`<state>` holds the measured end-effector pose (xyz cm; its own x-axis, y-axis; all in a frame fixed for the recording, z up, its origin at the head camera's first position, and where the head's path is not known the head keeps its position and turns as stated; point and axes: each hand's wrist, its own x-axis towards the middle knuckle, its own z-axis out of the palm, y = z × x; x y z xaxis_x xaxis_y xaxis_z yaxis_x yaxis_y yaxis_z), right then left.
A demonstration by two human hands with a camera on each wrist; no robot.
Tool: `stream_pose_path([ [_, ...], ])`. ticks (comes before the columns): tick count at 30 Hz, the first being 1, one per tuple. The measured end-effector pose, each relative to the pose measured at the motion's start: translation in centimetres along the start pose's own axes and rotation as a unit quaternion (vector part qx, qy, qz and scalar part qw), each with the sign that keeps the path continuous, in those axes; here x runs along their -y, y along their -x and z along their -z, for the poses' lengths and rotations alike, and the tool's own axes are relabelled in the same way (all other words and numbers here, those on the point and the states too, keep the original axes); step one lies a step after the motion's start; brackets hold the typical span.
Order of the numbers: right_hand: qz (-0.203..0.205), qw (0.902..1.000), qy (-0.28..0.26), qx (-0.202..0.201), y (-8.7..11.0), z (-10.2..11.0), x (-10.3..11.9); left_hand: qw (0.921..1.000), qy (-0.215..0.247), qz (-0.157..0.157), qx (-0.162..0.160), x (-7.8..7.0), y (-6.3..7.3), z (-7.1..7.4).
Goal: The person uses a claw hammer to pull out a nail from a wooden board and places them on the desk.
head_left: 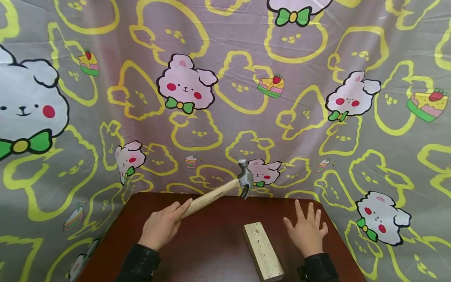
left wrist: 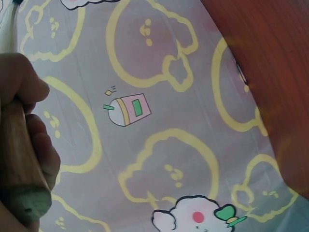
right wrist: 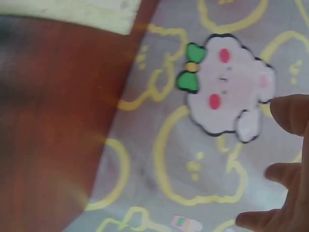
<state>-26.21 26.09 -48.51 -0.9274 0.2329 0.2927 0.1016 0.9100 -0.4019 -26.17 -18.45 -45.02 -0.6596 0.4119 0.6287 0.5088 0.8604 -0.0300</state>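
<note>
My left hand [head_left: 163,226] grips the wooden handle of a claw hammer [head_left: 215,196], its metal head up and to the right, above the table. In the left wrist view the handle's butt end [left wrist: 26,205] sticks out below the curled fingers. A pale wooden block [head_left: 262,250] lies on the table between the hands, nearer the right one. Just right of the block, my right hand [head_left: 307,231] is held with fingers spread and nothing in it. The right wrist view shows those fingers [right wrist: 285,174] at its right edge and part of the block [right wrist: 72,17] at top left.
A dark red-brown table [head_left: 204,243] lies in front of me. Behind it and on both sides hangs a grey curtain [head_left: 239,117] printed with white cartoon animals and yellow outlines, close to the table's edges.
</note>
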Motion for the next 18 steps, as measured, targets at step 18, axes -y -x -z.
stream_pose_path([
  [18, 0.445, 0.7780, -0.143, -0.420, -1.1, 6.7, 10.5, 0.9948, -0.023, -0.099, -0.006, -3.2, -2.2, -0.3],
])
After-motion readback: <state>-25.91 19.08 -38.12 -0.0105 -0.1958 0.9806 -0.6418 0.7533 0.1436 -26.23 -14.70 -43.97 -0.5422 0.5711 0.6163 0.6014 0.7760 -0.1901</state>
